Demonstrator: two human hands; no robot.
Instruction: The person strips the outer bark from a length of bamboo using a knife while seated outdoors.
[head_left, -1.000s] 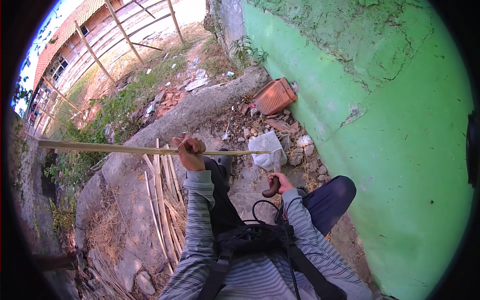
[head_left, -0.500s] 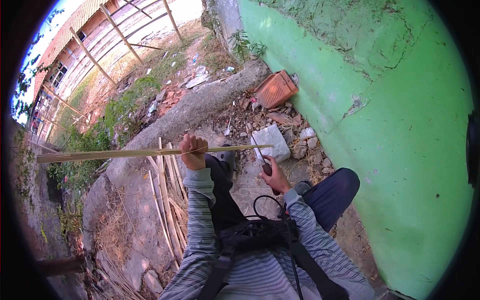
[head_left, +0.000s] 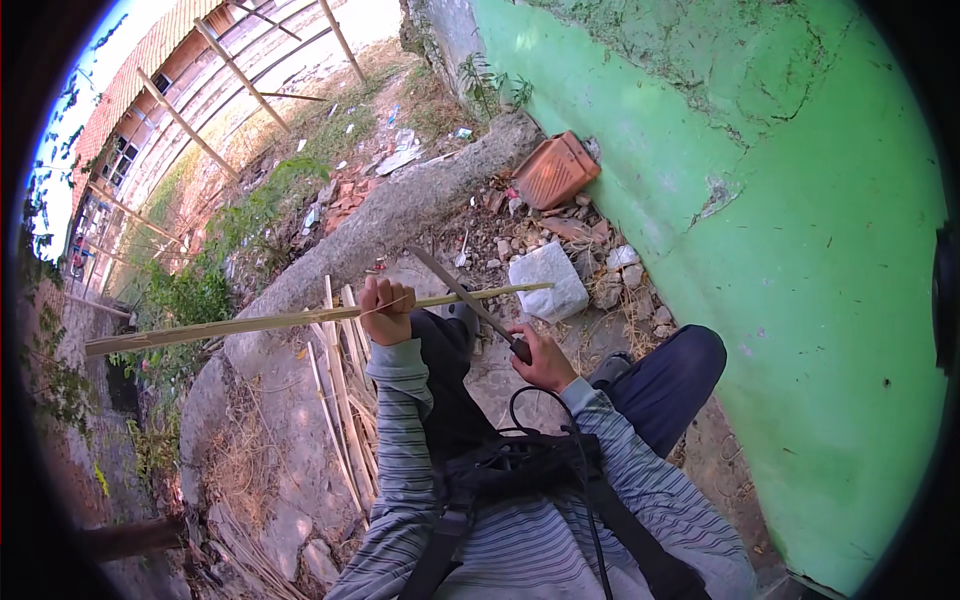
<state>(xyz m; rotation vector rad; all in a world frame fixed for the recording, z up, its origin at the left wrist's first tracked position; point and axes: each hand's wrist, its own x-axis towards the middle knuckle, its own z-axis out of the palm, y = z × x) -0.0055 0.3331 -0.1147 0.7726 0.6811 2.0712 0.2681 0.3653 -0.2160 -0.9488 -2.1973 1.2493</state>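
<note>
- Extending the left forearm (head_left: 403,425) ahead, with the left hand (head_left: 386,311) curled into a tight fist around a long pale strip (head_left: 260,321).
- Holding that strip crosswise before the body, from far left to a thin end over the white block (head_left: 561,294).
- Angling the right forearm (head_left: 630,435) forward and inward, with the right hand (head_left: 543,359) wrapped around the dark handle of a knife (head_left: 484,314).
- Slanting the blade forward and leftward across the strip, between both hands; hard to tell whether touching.
</note>
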